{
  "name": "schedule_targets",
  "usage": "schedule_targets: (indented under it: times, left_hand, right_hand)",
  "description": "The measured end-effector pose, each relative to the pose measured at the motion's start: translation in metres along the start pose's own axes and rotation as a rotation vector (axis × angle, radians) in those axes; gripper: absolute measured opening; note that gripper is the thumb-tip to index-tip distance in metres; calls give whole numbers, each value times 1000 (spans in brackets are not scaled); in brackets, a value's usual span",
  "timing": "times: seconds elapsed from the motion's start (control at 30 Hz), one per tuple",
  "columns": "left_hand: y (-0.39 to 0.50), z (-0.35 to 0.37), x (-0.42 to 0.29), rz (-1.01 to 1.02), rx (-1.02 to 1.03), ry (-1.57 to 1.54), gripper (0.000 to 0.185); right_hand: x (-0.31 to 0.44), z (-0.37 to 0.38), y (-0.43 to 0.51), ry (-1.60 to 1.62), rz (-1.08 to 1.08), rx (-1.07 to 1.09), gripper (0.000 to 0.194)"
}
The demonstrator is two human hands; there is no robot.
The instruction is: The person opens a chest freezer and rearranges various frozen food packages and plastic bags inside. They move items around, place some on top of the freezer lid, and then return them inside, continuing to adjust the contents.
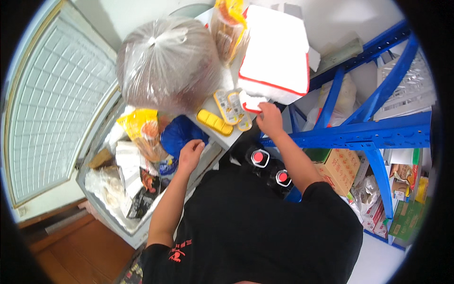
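My right hand (pixel 270 120) pinches the edge of a small white piece with a red border (pixel 252 101), perhaps packaging, at the corner of the freezer's top. Beside it lie two clear-and-yellow oblong packs (pixel 226 107) and a yellow segmented tray (pixel 215 122). My left hand (pixel 191 156) is over the open chest freezer (pixel 142 236), fingers drawn together, at the edge of a blue plastic bag (pixel 180 136). Whether it grips the bag is unclear. Left of the bag, inside the freezer, are a yellow food bag (pixel 142 127), white packets (pixel 129 167) and a black packet (pixel 143 204).
A large tied plastic sack (pixel 170 67) and a white box with red edging (pixel 275 53) stand at the back. The frosted freezer lid (pixel 60 106) is raised at left. Blue metal shelving (pixel 372 131) and red-capped bottles (pixel 258 158) are at right.
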State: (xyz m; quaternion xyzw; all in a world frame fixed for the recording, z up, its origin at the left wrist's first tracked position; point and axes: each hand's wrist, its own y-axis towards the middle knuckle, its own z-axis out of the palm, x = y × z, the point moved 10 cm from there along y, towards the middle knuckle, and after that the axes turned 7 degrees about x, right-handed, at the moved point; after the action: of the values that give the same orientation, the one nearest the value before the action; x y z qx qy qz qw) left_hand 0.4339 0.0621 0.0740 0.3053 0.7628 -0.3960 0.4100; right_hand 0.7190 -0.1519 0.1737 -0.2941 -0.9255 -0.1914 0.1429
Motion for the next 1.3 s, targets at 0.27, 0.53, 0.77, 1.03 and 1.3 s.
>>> schedule_targets:
  times: [0.27,0.53,0.77,1.03,1.3]
  left_hand:
    - [13,12,5,-137,69,-220,31]
    - [93,36,-177,112,195,-223,50]
    - [173,118,-223,-276,322,-469,91]
    - [130,154,-202,-260,329,-530,75]
    - [107,148,-229,-136,417,-585,84]
  right_hand:
    - [36,-189,40,143,58,-401,43]
    - [-186,-177,85,-32,726,-378,65]
    - [-256,-76,66,280,936,99,48]
    - [-181,-164,24,120,906,-35,43]
    - [-138,-222,29,-67,827,-112,46]
